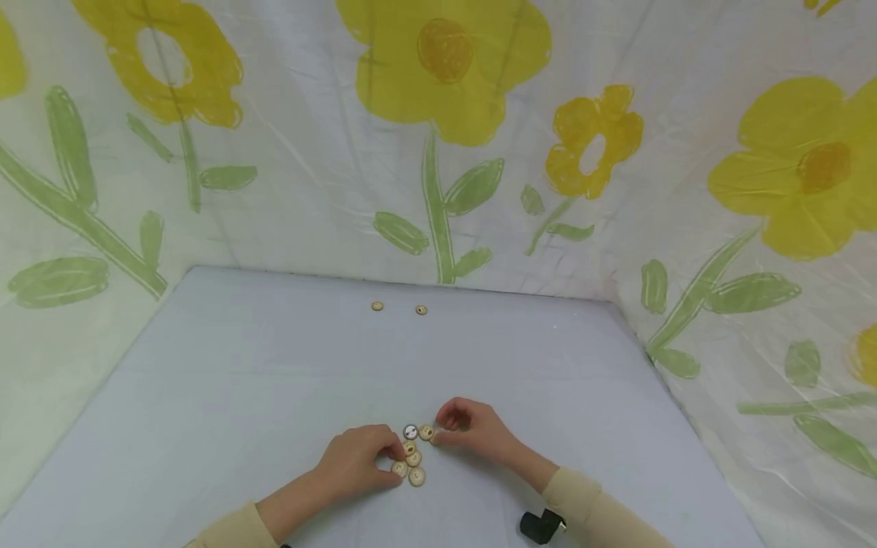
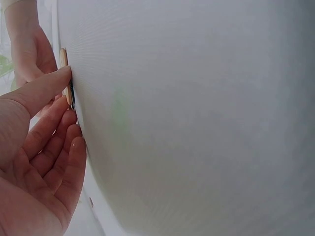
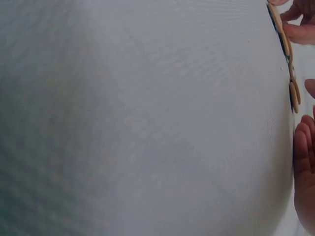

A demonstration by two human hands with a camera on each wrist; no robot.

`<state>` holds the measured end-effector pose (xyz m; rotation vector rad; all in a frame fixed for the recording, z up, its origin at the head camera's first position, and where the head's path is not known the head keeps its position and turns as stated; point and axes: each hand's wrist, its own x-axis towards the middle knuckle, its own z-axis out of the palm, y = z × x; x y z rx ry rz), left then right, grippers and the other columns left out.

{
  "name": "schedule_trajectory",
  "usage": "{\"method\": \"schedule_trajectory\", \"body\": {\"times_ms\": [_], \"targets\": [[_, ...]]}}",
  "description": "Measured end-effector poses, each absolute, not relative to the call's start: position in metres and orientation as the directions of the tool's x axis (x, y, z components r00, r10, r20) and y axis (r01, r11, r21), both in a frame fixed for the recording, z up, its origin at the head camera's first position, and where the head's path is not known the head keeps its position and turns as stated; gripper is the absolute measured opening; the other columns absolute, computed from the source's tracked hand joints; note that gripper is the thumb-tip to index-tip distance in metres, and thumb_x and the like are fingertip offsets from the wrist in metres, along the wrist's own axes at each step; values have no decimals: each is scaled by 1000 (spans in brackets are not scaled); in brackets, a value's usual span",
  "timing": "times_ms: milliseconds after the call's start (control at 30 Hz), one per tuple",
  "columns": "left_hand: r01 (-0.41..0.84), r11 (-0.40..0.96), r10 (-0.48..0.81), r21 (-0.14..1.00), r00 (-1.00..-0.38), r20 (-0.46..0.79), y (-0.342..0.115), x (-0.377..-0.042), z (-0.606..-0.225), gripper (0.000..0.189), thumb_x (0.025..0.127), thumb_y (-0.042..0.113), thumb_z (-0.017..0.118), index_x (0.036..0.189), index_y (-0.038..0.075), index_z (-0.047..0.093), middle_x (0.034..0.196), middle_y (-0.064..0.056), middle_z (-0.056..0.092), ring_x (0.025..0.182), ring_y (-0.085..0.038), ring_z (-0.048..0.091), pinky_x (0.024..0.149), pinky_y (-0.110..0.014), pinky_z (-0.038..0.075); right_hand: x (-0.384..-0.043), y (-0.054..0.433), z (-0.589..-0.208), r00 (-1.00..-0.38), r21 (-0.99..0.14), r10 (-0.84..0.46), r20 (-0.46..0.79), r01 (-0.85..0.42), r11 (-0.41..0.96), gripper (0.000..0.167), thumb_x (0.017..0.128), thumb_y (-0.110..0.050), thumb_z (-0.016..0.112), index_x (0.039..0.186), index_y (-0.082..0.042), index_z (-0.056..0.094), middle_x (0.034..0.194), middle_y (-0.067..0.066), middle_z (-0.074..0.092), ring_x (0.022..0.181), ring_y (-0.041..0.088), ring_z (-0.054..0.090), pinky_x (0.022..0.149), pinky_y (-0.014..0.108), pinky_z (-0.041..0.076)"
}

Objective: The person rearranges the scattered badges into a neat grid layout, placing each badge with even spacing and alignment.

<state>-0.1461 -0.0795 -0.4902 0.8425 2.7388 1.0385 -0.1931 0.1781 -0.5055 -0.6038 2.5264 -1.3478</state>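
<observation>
Several small round wooden discs with dark marks lie in a tight cluster in the head view, among them a disc at the front (image 1: 416, 477). One with a dark rim and silvery face (image 1: 410, 431) lies at the cluster's far end. My left hand (image 1: 359, 457) pinches a wooden disc (image 1: 400, 469) at the cluster's left side by its edges, thumb and index finger on opposite sides. At the far right of the cluster, my right hand (image 1: 479, 430) has its thumb and index finger apart, the thumb tip right at a wooden disc (image 1: 426, 432).
Two more wooden discs, a left one (image 1: 377, 306) and a right one (image 1: 421, 310), lie near the back edge of the pale table (image 1: 274, 342). A white curtain with painted yellow flowers (image 1: 308, 190) surrounds the table. A black device (image 1: 541, 525) shows beside the right sleeve.
</observation>
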Motion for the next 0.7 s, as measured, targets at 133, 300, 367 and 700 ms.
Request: {"method": "schedule_trajectory", "body": {"times_ms": [133,300,367,700], "targets": [[463,617,528,636,-843,102,-79,-146,-489,21,73,30,83,87,25,67,84,19,60,80,-2,57,68,-29,46,-191,177,-504,-883,-795,-468,41,-313,520,25,79,-26,82,96,-17,66,88,-8,64,80,8,58,74,25,49],[453,619,526,642,-846,91,-79,-145,-489,21,73,30,82,87,25,67,85,19,60,80,-1,56,68,-30,46,-189,175,-504,-861,-763,-504,71,-372,529,25,79,-25,82,97,-18,66,89,-11,63,82,6,57,76,24,49],[452,619,526,643,-846,89,-79,-145,-489,21,73,29,82,87,25,67,85,19,60,80,-1,56,68,-30,46,-188,175,-504,-848,-747,-524,84,-401,529,25,79,-24,82,97,-18,66,89,-11,63,83,6,57,77,24,49],[465,615,525,637,-844,109,-79,-146,-489,22,73,28,83,86,25,67,84,19,60,79,0,55,66,-29,45,-189,173,-500,-780,-666,-613,125,-524,531,22,81,-17,79,98,-16,65,92,-10,62,83,4,55,76,22,48]]}}
